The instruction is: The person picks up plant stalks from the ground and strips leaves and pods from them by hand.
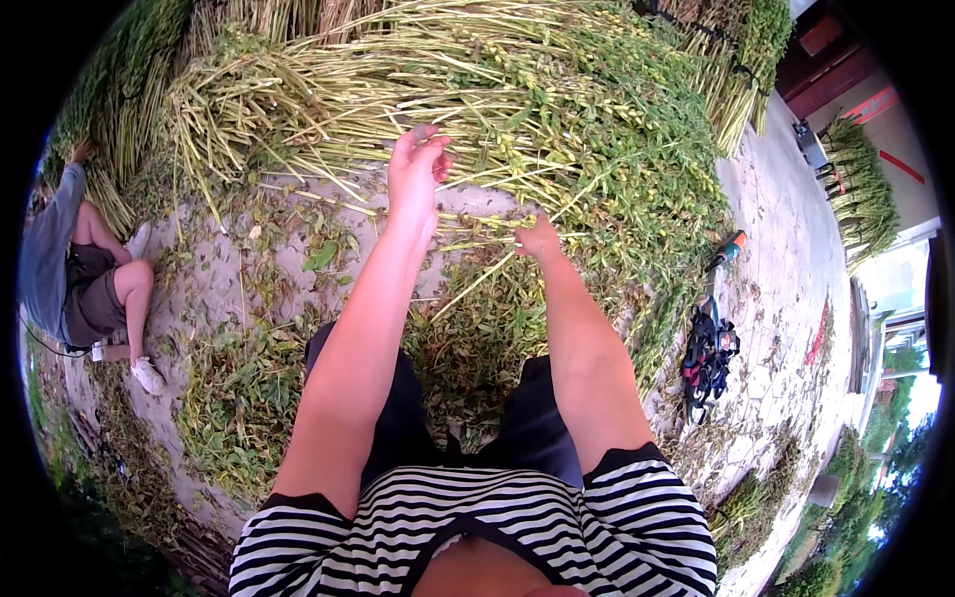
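A thick heap of cut stalks [477, 97], apparently sesame, lies in front of me, bare stem ends to the left and leafy tops with green pods to the right. My left hand [419, 160] hovers over the near edge of the heap, fingers loosely curled and apart, with nothing visible in it. Lower and to the right, my right hand [539, 237] is closed around a thin stalk [477, 285] that slants from lower left to upper right. A few loose stalks [477, 222] lie between my hands. Fallen leaves [470, 343] cover the ground between my legs.
Tied stalk bundles [735, 74] stand at the upper right, others [858, 186] by the wall. A person [89, 276] sits at the left, one hand at upright stalks [134, 119]. A tangle of dark straps [707, 354] and an orange-and-green handheld tool [727, 250] lie on the paving.
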Tool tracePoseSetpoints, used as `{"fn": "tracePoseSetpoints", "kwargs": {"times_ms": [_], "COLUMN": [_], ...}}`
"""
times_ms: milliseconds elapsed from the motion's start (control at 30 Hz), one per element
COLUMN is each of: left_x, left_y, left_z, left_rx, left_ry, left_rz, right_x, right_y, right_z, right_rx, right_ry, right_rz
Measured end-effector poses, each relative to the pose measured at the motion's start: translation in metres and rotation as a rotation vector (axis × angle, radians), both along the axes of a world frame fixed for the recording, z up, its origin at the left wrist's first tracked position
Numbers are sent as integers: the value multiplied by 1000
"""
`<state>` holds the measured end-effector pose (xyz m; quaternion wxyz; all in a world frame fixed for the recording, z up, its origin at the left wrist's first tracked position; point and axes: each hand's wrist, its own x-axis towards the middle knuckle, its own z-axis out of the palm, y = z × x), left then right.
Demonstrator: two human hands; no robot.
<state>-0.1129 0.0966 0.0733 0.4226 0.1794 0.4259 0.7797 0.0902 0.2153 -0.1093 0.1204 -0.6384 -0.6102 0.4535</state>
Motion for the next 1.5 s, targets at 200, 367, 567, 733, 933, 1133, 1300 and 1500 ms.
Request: {"fn": "tracePoseSetpoints", "kwargs": {"times_ms": [200,367,567,733,933,1133,1300,1500], "left_x": [-16,-23,-16,-16,-7,-1,7,8], "left_y": [12,10,14,13,15,22,21,11], "left_z": [1,-3,-2,-3,0,-9,-9,5], "left_rx": [-10,-8,-60,-37,-10,13,-11,58], "left_ry": [30,28,65,64,66,112,120,24], "left_rz": [13,27,-28,6,-4,26,22,-34], "right_x": [-8,-19,2,4,13,1,-17,-1], "right_y": [27,25,41,41,43,37,-11,-59], "right_z": [-54,-66,-88,-75,-38,25,92,156], "right_rx": [-132,-325,-554,-306,-87,-36,14,156], "right_ry": [109,280,648,462,521,699,696,363], "right_rz": [-408,-502,-702,-374,-282,-162,155,477]}}
